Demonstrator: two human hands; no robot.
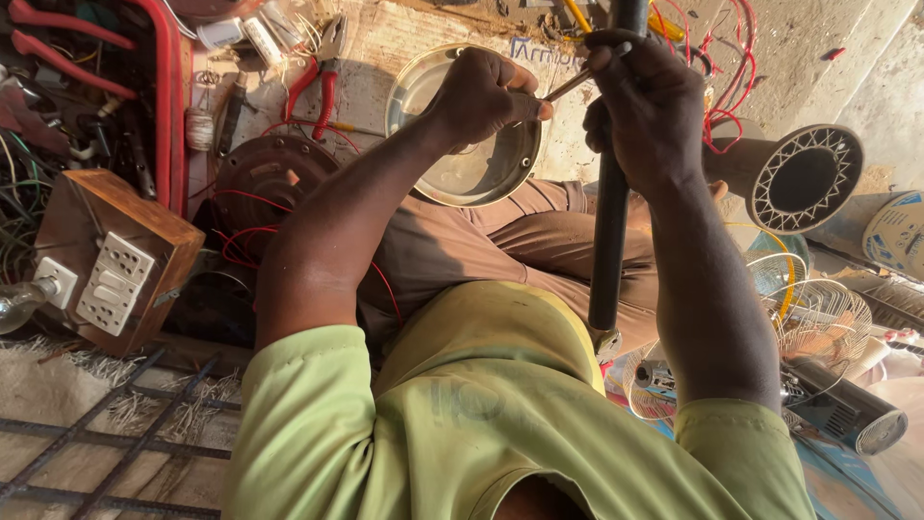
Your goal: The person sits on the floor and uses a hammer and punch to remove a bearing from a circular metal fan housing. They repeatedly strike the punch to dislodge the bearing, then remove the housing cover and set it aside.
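Note:
My right hand (647,114) is wrapped around a black tube (609,226) that stands upright between my knees and runs down toward my lap. My left hand (481,93) pinches a thin metal tool (570,85), its tip meeting the tube just under my right hand's fingers. Behind my left hand lies a round shiny metal plate (496,169) on the ground. I sit in a light green shirt and brown trousers.
A wooden switchboard box (111,255) with white sockets stands at left, a bulb beside it. Red-handled pliers (313,91), a rusty round motor part (265,178) and red wires lie behind. A grey cylinder with a grille (804,178) and wire fan guards (808,308) sit at right.

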